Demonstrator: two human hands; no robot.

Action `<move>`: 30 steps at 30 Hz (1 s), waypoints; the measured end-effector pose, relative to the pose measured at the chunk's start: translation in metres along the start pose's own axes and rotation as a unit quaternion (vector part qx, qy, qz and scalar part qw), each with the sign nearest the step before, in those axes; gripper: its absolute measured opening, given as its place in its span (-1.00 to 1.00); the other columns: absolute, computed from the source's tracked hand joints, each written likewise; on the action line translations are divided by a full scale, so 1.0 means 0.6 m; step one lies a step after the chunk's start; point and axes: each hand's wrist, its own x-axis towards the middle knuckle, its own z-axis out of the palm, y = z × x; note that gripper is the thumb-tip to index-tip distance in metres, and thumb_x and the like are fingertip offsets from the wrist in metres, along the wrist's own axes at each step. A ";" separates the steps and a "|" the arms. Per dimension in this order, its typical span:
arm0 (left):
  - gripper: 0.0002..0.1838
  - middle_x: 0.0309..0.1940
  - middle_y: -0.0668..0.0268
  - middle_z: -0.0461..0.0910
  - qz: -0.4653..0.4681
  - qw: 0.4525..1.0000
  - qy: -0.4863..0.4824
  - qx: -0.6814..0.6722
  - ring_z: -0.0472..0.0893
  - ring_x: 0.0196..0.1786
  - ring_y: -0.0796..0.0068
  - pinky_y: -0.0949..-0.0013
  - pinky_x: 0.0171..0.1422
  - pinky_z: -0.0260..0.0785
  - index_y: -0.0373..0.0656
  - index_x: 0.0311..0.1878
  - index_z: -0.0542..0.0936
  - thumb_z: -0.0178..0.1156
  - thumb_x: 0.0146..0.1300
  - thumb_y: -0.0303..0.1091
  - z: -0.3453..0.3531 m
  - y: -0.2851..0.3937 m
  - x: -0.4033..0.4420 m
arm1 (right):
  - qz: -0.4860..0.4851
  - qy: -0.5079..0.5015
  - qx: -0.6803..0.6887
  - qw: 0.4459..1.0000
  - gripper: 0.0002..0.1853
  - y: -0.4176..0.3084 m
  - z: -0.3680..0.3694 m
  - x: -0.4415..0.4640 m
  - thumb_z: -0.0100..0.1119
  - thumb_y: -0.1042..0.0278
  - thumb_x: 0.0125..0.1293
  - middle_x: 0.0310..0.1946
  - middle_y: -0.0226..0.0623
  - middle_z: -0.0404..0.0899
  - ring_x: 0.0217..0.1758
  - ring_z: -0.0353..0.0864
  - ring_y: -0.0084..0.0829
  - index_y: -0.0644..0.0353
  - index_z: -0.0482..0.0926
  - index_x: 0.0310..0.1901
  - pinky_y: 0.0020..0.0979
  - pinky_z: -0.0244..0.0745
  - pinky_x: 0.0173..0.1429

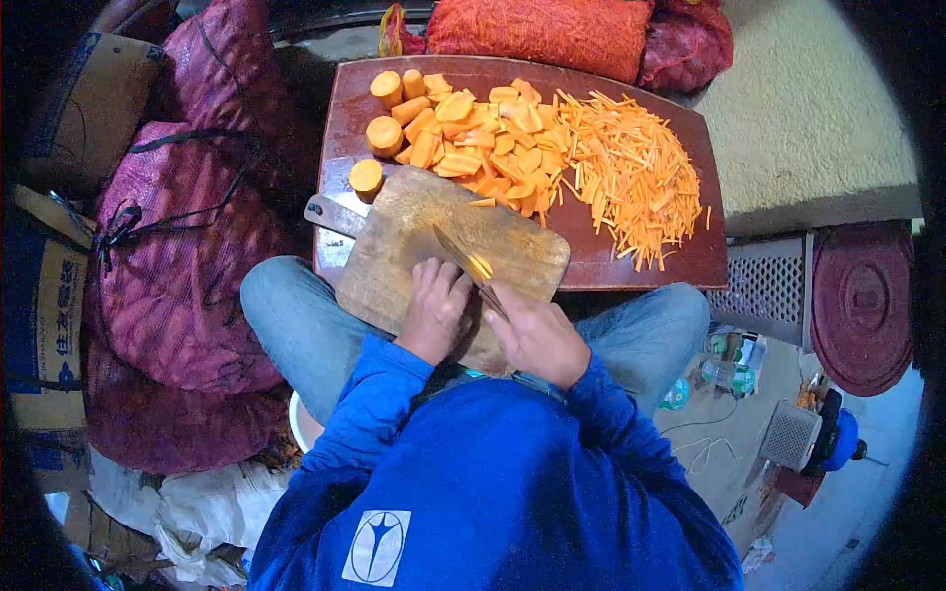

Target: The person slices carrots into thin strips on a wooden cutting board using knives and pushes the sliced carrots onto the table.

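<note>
My right hand is wrapped round the handle of a kitchen knife, whose blade points up and left across the wooden cutting board. Beside the blade lie a few thin carrot strips. My left hand rests on the board left of the knife, fingers curled and close together; whatever lies under the fingertips is hidden. Beyond the board, carrot slices are heaped on a dark red table, with a pile of carrot shreds to their right. Several short carrot chunks stand at the left.
Purple mesh sacks are stacked at my left, beside cardboard boxes. An orange mesh sack lies behind the table. On the right are a pale ledge, a perforated crate and a dark red lid.
</note>
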 end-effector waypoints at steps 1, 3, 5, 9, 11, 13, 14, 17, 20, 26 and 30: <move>-0.68 -0.13 0.07 0.53 0.000 1.000 0.001 0.001 0.50 0.02 0.00 0.01 0.16 0.36 -0.30 -0.12 0.68 0.36 -0.01 -0.46 0.001 -0.002 0.001 | 0.000 0.001 0.003 1.000 -0.56 -0.005 -0.011 -0.006 0.18 0.37 0.49 -0.04 0.30 0.67 0.05 0.67 0.33 0.36 0.46 0.32 0.11 0.60 0.08; -0.65 -0.12 0.08 0.53 -0.005 1.000 0.000 0.006 0.50 0.02 -0.01 0.00 0.16 0.35 -0.30 -0.12 0.68 0.39 -0.05 -0.47 0.003 -0.002 -0.003 | -0.001 -0.005 0.005 1.000 -0.57 -0.002 -0.019 -0.028 0.18 0.38 0.49 -0.06 0.28 0.68 0.03 0.68 0.33 0.35 0.46 0.32 0.11 0.60 0.06; -0.63 -0.12 0.08 0.53 -0.020 1.000 -0.013 -0.005 0.50 0.03 -0.01 0.00 0.17 0.35 -0.30 -0.11 0.68 0.40 -0.07 -0.47 0.003 -0.002 -0.005 | -0.026 0.019 0.031 0.999 -0.59 0.004 -0.018 -0.060 0.19 0.36 0.50 -0.08 0.28 0.68 -0.01 0.67 0.35 0.33 0.47 0.30 0.14 0.60 0.00; -0.56 -0.10 0.09 0.54 -0.033 0.999 -0.020 -0.021 0.49 0.04 -0.01 0.00 0.20 0.34 -0.30 -0.08 0.68 0.42 -0.14 -0.48 0.003 -0.003 -0.003 | 0.004 0.003 0.009 1.000 -0.59 0.002 -0.002 -0.049 0.14 0.30 0.52 -0.05 0.30 0.68 -0.07 0.70 0.33 0.28 0.38 0.29 0.22 0.61 -0.04; -0.55 -0.10 0.09 0.54 -0.026 0.999 -0.015 -0.024 0.49 0.03 0.00 0.01 0.21 0.34 -0.30 -0.07 0.68 0.43 -0.15 -0.48 0.004 -0.006 -0.005 | -0.023 0.026 0.012 0.999 -0.63 -0.004 0.002 -0.017 0.15 0.31 0.52 -0.08 0.29 0.68 -0.08 0.69 0.35 0.27 0.41 0.24 0.23 0.60 -0.05; -0.54 -0.11 0.09 0.54 -0.017 0.999 -0.011 -0.025 0.49 0.03 0.00 0.01 0.21 0.34 -0.30 -0.07 0.69 0.43 -0.16 -0.49 0.002 -0.006 -0.005 | -0.018 0.016 0.012 1.000 -0.62 0.005 0.001 -0.005 0.16 0.33 0.51 -0.11 0.28 0.67 -0.09 0.69 0.34 0.27 0.43 0.26 0.19 0.59 -0.06; -0.56 -0.11 0.09 0.54 -0.024 0.999 -0.013 -0.026 0.49 0.03 0.00 0.01 0.21 0.34 -0.31 -0.09 0.69 0.43 -0.16 -0.49 0.000 -0.005 -0.005 | -0.013 0.005 0.010 1.000 -0.61 0.007 0.000 -0.001 0.18 0.34 0.51 -0.15 0.27 0.67 -0.09 0.69 0.33 0.28 0.46 0.28 0.15 0.59 -0.08; -0.58 -0.12 0.10 0.53 -0.035 0.999 -0.012 -0.028 0.49 0.03 0.01 0.01 0.20 0.34 -0.31 -0.11 0.69 0.42 -0.16 -0.50 0.001 -0.006 -0.007 | 0.003 0.001 0.035 0.999 -0.63 -0.002 -0.014 -0.037 0.17 0.35 0.51 -0.18 0.27 0.67 -0.11 0.68 0.34 0.28 0.47 0.26 0.16 0.57 -0.10; -0.61 -0.13 0.10 0.53 -0.039 0.999 -0.006 -0.036 0.50 0.02 0.01 0.03 0.17 0.33 -0.32 -0.13 0.69 0.41 -0.14 -0.50 0.001 -0.006 -0.006 | -0.015 0.033 0.021 0.999 -0.64 -0.004 -0.009 -0.068 0.18 0.36 0.50 -0.22 0.26 0.66 -0.13 0.67 0.34 0.27 0.48 0.25 0.15 0.56 -0.12; -0.63 -0.17 0.10 0.53 -0.036 0.998 0.011 -0.053 0.51 0.01 0.02 0.03 0.16 0.33 -0.33 -0.15 0.69 0.40 -0.13 -0.50 0.006 -0.008 -0.005 | -0.044 0.050 0.040 0.997 -0.63 0.006 0.011 -0.001 0.19 0.37 0.51 -0.23 0.25 0.66 -0.11 0.69 0.32 0.30 0.48 0.26 0.08 0.60 -0.11; -0.64 -0.19 0.11 0.54 -0.037 0.997 -0.003 -0.060 0.51 0.00 0.02 0.02 0.17 0.33 -0.33 -0.17 0.70 0.40 -0.14 -0.50 -0.002 -0.008 -0.007 | -0.019 0.010 0.058 0.998 -0.63 -0.005 -0.010 -0.019 0.18 0.36 0.52 -0.22 0.25 0.66 -0.09 0.68 0.33 0.32 0.48 0.26 0.06 0.59 -0.08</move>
